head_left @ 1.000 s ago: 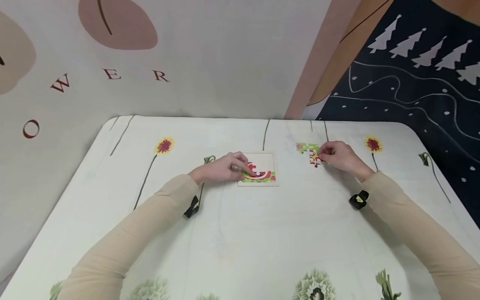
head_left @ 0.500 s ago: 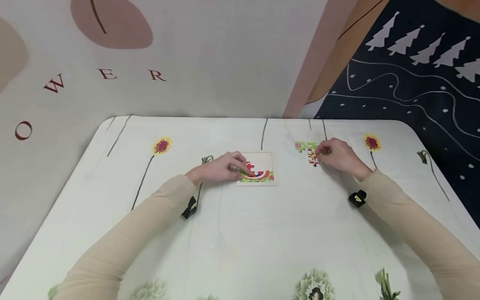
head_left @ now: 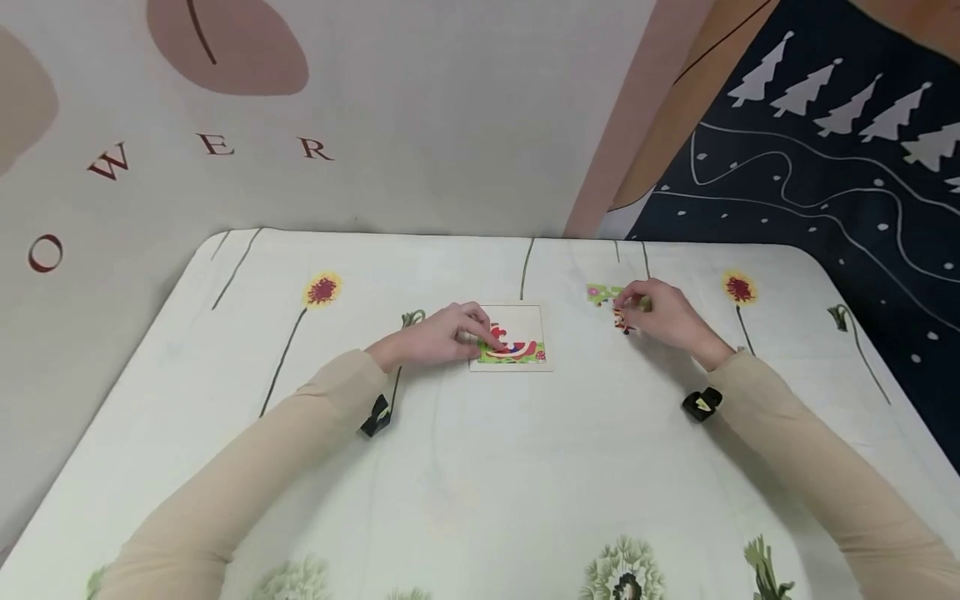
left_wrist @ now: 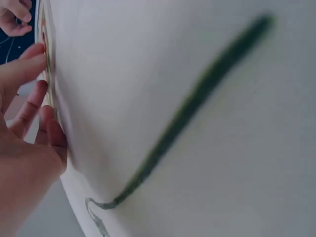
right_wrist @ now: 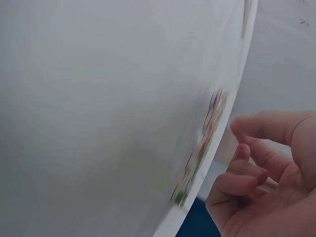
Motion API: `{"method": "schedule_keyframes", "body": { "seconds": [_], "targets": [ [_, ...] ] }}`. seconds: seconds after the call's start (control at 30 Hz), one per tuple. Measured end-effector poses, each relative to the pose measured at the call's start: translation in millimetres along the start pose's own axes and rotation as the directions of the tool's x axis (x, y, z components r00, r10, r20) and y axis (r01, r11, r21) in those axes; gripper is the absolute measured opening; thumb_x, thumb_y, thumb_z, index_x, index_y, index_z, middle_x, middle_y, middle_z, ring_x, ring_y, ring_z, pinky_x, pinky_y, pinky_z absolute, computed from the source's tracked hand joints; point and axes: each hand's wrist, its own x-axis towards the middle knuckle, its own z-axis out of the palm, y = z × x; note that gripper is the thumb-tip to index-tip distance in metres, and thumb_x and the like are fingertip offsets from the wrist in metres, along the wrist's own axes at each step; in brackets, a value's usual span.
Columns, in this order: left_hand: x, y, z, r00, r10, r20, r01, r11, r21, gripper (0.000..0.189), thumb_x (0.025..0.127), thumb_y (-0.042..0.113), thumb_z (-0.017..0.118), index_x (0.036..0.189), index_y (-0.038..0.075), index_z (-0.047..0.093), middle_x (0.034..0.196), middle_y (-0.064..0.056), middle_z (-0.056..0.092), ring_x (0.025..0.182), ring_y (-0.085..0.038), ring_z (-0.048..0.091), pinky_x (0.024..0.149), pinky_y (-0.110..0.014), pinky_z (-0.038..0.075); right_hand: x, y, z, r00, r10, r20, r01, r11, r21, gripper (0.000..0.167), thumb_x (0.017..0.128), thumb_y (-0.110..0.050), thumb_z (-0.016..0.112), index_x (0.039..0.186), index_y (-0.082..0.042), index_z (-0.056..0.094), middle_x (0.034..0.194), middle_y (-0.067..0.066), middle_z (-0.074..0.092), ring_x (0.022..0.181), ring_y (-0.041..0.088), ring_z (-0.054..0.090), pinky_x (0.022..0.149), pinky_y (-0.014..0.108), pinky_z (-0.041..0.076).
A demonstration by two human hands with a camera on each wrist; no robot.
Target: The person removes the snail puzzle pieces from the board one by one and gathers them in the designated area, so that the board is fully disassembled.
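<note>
A square puzzle board (head_left: 521,321) with a pale frame lies mid-table, its lower part filled with red, green and white pieces. My left hand (head_left: 450,335) lies at the board's left side, index fingertip on the pieces, other fingers loosely bent in the left wrist view. Loose puzzle pieces (head_left: 600,292), green with a pink flower, lie right of the board. Over them hovers my right hand (head_left: 660,312), partly covering a red-and-yellow piece (head_left: 622,323). In the right wrist view the right thumb and index fingertips meet; I cannot tell whether a piece is between them.
A white tablecloth (head_left: 480,467) with printed flowers covers the table. Its far edge meets a pale wall (head_left: 450,167) with printed letters; a dark panel (head_left: 810,183) with white trees rises at the right.
My right hand has shifted slightly left over the loose pieces and covers more of the red-and-yellow ones. The left hand stays on the board.
</note>
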Motion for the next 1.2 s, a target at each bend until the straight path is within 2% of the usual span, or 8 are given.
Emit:
{"method": "schedule_keyframes", "body": {
  "seconds": [0.17, 0.27, 0.5, 0.63, 0.83, 1.0, 1.2],
  "targets": [
    [-6.5, 2.0, -3.1, 0.995, -0.036, -0.093, 0.041, 0.998, 0.052, 0.023, 0.089, 0.001, 0.065, 0.108, 0.009, 0.075, 0.108, -0.004, 0.057, 0.101, -0.022, 0.053, 0.089, -0.039, 0.044, 2.6, -17, 16, 0.996, -0.090, 0.019, 0.089, 0.995, 0.051, 0.011, 0.090, -0.001, 0.061, 0.100, 0.001, 0.066, 0.094, 0.015, 0.058, 0.076, 0.025, 0.050, 0.066, 0.034, 0.041],
    [-11.6, 0.6, -4.7, 0.989, -0.072, -0.129, 0.076, 0.997, 0.025, 0.020, 0.088, 0.003, 0.067, 0.106, 0.009, 0.075, 0.104, -0.004, 0.058, 0.095, -0.021, 0.054, 0.085, -0.038, 0.044, 6.0, -32, 26, 0.991, -0.119, 0.057, 0.114, 0.991, 0.074, 0.011, 0.090, -0.001, 0.062, 0.100, -0.001, 0.066, 0.094, 0.013, 0.058, 0.074, 0.024, 0.050, 0.066, 0.034, 0.041],
    [-16.4, -11.3, -4.5, 0.994, -0.093, -0.054, 0.091, 0.995, -0.030, 0.027, 0.086, 0.007, 0.071, 0.113, 0.013, 0.073, 0.109, -0.001, 0.060, 0.102, -0.019, 0.049, 0.087, -0.037, 0.037, 13.4, -62, 47, 0.972, -0.175, 0.155, 0.161, 0.982, 0.104, 0.013, 0.089, -0.003, 0.064, 0.102, -0.004, 0.067, 0.089, 0.007, 0.058, 0.070, 0.020, 0.049, 0.064, 0.032, 0.041],
    [-16.1, -13.7, -5.2, 0.995, -0.088, -0.039, 0.087, 0.995, -0.040, 0.029, 0.087, 0.007, 0.071, 0.114, 0.015, 0.073, 0.110, 0.000, 0.059, 0.102, -0.020, 0.046, 0.086, -0.038, 0.035, 20.1, -75, 55, 0.961, -0.191, 0.200, 0.163, 0.976, 0.147, 0.015, 0.089, -0.004, 0.063, 0.104, -0.004, 0.066, 0.091, 0.006, 0.059, 0.067, 0.019, 0.051, 0.061, 0.031, 0.042],
    [-14.2, -16.4, -4.6, 0.997, -0.071, -0.034, 0.070, 0.997, -0.041, 0.030, 0.085, 0.006, 0.071, 0.114, 0.012, 0.073, 0.107, -0.003, 0.058, 0.100, -0.022, 0.047, 0.085, -0.039, 0.034, 34.4, -89, 74, 0.947, -0.186, 0.262, 0.157, 0.979, 0.128, 0.023, 0.091, -0.006, 0.063, 0.114, -0.004, 0.065, 0.098, 0.006, 0.062, 0.077, 0.018, 0.056, 0.067, 0.029, 0.045],
    [-14.8, -18.3, -3.2, 0.996, -0.079, -0.034, 0.077, 0.996, -0.044, 0.028, 0.085, 0.005, 0.071, 0.113, 0.011, 0.074, 0.108, -0.004, 0.059, 0.100, -0.022, 0.047, 0.084, -0.039, 0.034, 40.3, -100, 86, 0.941, -0.181, 0.284, 0.165, 0.983, 0.079, 0.030, 0.090, -0.007, 0.063, 0.120, -0.001, 0.063, 0.104, 0.008, 0.062, 0.087, 0.019, 0.057, 0.076, 0.030, 0.046],
    [-13.4, -15.9, -4.3, 0.998, -0.048, -0.038, 0.046, 0.998, -0.039, 0.028, 0.085, 0.005, 0.072, 0.112, 0.011, 0.074, 0.106, -0.004, 0.060, 0.100, -0.023, 0.048, 0.085, -0.039, 0.035, 40.9, -107, 86, 0.945, -0.174, 0.278, 0.158, 0.984, 0.080, 0.027, 0.090, -0.007, 0.064, 0.116, -0.001, 0.063, 0.102, 0.008, 0.063, 0.089, 0.019, 0.058, 0.078, 0.031, 0.047]
  ]
}}
